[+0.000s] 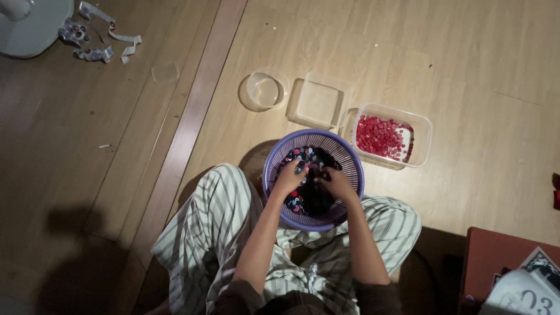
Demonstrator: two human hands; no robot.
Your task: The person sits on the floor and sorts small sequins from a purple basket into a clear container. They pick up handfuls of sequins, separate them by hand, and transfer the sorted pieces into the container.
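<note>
We dig both hands, left hand (290, 177) and right hand (334, 184), into mixed small pieces (309, 156) in a purple basket (274, 157); fingers' grip unclear. Red pieces (382, 137) fill a clear tub (421, 125) at 2 o'clock.

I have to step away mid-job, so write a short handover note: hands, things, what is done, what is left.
Left hand and right hand: both down in the purple basket, fingers among the mixed pieces; grip unclear.
Basket sits on the floor between the knees.
Tub right of it holds red pieces.
Empty square tub and round tub stand behind the basket.
Done: some reds sorted out.
Left: many pieces remain in the basket.
</note>
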